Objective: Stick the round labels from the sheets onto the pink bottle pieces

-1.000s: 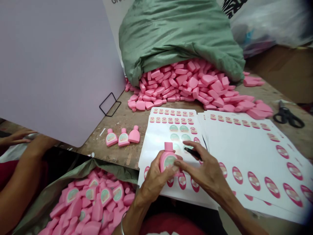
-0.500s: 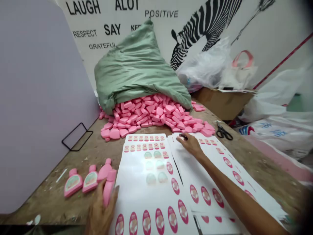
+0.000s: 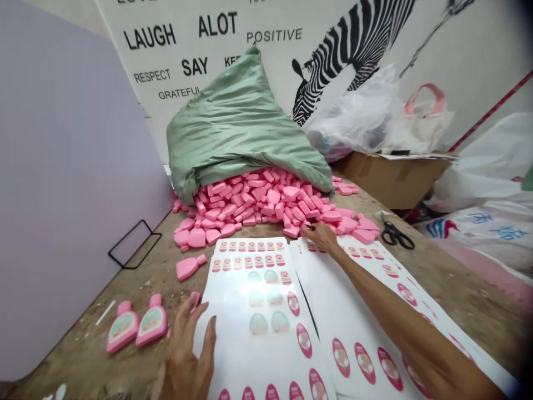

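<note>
My left hand [image 3: 187,350] is over the near edge of the left sticker sheet [image 3: 233,355], fingers spread. A pink toy bottle [image 3: 195,299] lies mostly hidden under it, so contact is unclear. To the left stand out two pink bottles [image 3: 122,328] with green oval labels; a plain pink bottle [image 3: 189,268] lies farther forward. At the front of the pile of pink bottles [image 3: 266,197], my right hand [image 3: 321,236] has its fingers closed around a small dark item [image 3: 309,226], its kind unclear. The right forearm crosses the right sticker sheet [image 3: 333,311].
Behind the pile slumps a green cloth sack [image 3: 241,133]. Black-handled scissors [image 3: 396,234] lie to the right, and a black wire frame [image 3: 135,244] to the left. A cardboard box [image 3: 387,175] and plastic bags [image 3: 487,228] stand on the right side.
My left hand has opened from its grip on the bottle. One plain bottle now lies farther forward, apart from the others. My right hand has moved off the sheet's top toward the pile.
</note>
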{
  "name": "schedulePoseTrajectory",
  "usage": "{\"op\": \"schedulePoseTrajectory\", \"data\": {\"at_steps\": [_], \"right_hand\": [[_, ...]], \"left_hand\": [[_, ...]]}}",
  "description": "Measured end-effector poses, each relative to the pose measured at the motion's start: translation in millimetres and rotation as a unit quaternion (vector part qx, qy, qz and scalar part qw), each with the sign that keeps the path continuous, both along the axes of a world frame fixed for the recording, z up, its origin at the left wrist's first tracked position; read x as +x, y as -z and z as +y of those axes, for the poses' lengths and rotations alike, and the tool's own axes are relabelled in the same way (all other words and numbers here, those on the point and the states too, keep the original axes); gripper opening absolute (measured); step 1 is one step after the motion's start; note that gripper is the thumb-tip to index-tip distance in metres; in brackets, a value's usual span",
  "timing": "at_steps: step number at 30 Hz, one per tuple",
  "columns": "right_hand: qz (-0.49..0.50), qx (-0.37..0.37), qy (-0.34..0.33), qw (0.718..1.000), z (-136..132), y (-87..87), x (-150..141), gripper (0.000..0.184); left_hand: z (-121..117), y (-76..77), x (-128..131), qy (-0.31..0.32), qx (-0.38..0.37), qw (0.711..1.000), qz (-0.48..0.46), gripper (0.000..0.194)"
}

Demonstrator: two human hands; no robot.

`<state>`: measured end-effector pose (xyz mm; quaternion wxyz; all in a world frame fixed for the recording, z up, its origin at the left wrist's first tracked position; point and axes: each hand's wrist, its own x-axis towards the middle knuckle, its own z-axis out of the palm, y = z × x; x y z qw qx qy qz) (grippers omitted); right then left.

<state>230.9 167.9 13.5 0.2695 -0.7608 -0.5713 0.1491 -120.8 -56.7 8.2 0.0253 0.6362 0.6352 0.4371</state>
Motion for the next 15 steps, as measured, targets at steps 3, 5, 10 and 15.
{"op": "schedulePoseTrajectory", "data": {"at_steps": [3, 5, 10, 15], "right_hand": [[0.064, 0.01, -0.045, 0.997, -26, -12.2, -3, 0.041], [0.117, 0.01, -0.084, 0.99, -52, -22.8, -16, 0.047], [0.277, -0.076, -0.254, 0.923, -140, -40.6, -78, 0.05], [0.31, -0.115, -0.353, 0.876, -195, -43.9, -108, 0.042]], "left_hand": [[5, -14.1, 24, 0.057, -0.064, 0.987, -0.135, 0.025], [9, -27.9, 42, 0.096, -0.125, 0.957, -0.242, 0.026], [14, -50.4, 86, 0.196, -0.245, 0.834, -0.454, 0.036], [11, -38.0, 90, 0.21, -0.237, 0.741, -0.592, 0.04]]}}
